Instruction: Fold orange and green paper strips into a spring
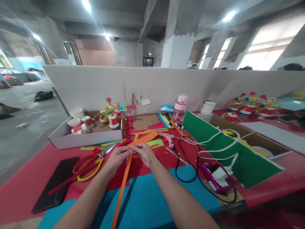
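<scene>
Both hands meet at the middle of the table, pinching a long orange paper strip (125,180). My left hand (120,156) has its thumb and fingers closed on the strip from the left. From the right, my right hand (143,153) grips it at nearly the same spot; the fingertips almost touch. The strip's long end runs down towards me, over blue sheets (147,198). Just left of my left hand lie scissors (101,155) with red and yellow handles. Beyond the hands are more orange paper pieces (147,137) and green strips (156,143).
A pink glue gun (168,139) lies right of the hands, near black and white cables. A purple power strip (212,178) stands front right, beside a green-sided box (228,152). At left are a white box (88,140) with paper cups and a dark tablet-like slab (56,181).
</scene>
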A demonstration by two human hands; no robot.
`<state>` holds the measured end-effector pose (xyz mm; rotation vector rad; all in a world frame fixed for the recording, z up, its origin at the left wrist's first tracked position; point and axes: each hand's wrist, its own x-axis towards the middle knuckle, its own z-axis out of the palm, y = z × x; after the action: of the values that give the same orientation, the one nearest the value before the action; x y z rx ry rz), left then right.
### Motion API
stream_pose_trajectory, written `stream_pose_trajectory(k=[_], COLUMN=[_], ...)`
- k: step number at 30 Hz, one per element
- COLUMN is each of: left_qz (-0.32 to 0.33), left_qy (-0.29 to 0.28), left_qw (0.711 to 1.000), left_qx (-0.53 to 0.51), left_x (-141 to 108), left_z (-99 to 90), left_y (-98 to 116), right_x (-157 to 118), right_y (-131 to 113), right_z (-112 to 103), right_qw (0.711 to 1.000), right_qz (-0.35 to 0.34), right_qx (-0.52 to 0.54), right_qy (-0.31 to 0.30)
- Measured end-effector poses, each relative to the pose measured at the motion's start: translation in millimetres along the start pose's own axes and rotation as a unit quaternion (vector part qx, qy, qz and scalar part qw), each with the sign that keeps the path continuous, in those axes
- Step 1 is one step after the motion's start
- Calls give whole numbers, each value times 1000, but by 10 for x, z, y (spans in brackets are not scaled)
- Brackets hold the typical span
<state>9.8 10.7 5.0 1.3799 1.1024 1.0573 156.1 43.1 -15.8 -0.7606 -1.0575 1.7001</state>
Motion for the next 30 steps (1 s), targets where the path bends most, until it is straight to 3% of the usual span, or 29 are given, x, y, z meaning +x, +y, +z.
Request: stream_pose_trajectory(k=[13,21,26,30], left_qz=[-34,-47,-41,-24], left_qy=[-49,-77,-76,-18], left_qw=[998,996,996,1000], left_qx=[37,20,15,9], left_x=[-43,-68,-66,-38], left_z=[33,42,18,-4], left_y=[48,81,69,74], right_x=[28,81,116,98], right_y=[-256,-211,-203,-198], right_z=[-153,-193,-223,-203], right_qw=[992,986,981,986], right_qz=[-48,-76,-96,-52], right_qx=[55,58,54,78], right_qy=[103,138,160,136])
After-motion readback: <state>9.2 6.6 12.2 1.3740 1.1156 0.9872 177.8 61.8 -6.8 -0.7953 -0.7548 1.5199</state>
